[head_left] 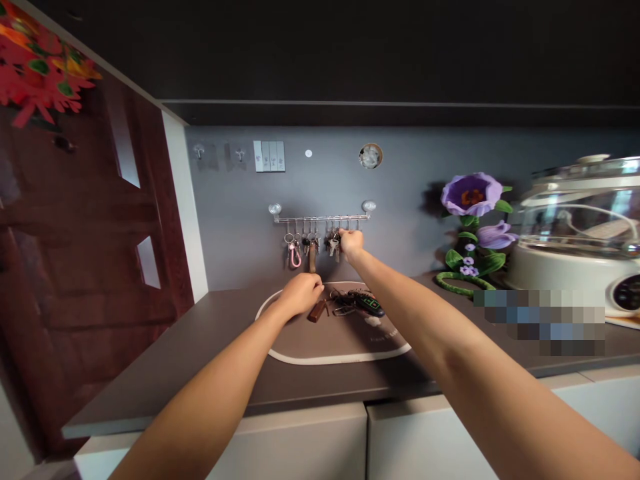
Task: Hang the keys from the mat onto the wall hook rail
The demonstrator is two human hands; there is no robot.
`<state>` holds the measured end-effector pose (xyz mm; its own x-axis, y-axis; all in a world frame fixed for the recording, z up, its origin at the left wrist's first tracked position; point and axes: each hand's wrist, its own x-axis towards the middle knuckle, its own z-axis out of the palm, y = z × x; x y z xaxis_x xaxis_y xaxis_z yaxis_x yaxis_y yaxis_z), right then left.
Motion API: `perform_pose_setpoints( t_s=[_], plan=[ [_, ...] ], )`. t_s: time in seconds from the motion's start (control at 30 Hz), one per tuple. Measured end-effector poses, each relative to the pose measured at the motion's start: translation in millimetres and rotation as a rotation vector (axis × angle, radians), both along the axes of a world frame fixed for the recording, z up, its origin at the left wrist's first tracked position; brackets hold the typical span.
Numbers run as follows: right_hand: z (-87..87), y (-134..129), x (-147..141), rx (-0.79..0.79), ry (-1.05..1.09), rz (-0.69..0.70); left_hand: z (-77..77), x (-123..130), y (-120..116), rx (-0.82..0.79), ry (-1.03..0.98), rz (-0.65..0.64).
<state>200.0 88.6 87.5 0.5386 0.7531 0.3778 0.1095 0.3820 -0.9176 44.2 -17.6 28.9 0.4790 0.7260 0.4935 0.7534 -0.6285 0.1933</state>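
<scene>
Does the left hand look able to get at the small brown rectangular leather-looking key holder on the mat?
Probably yes: the left hand appears just beside the brown key holder, with nothing visible blocking the way, though whether that hand holds something is unclear.

dark countertop (200, 333) | pale-rimmed mat (305, 341) (keys (370, 304) atop) | purple flower ornament (489, 236) | white appliance (560, 270)

A grey wall (410, 160) rises from the back edge of the desk (200, 347) beneath a dark overhead unit (350, 60); past the left edge stands a red-brown panelled door (75, 267), with white cabinet fronts (310, 443) below the front edge
</scene>
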Motion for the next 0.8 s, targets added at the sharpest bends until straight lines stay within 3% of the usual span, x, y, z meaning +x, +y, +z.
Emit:
perform_pose_setpoints(
  t_s=[0.37, 0.63, 0.8],
  plan=[
    [-15.3, 0.2, 4.8, 0.012, -0.039, 0.104, -0.9, -1.5, 1.9, 0.016, 0.064, 0.026],
    [-14.7, -3.0, 6.1, -0.015, -0.073, 0.173, -4.1, -1.3, 3.5, 0.009, 0.088, 0.019],
    [-13.9, -18.3, 8.9, -0.023, -0.082, 0.152, -6.1, 0.8, 4.0, -0.023, 0.078, -0.007]
  ],
)
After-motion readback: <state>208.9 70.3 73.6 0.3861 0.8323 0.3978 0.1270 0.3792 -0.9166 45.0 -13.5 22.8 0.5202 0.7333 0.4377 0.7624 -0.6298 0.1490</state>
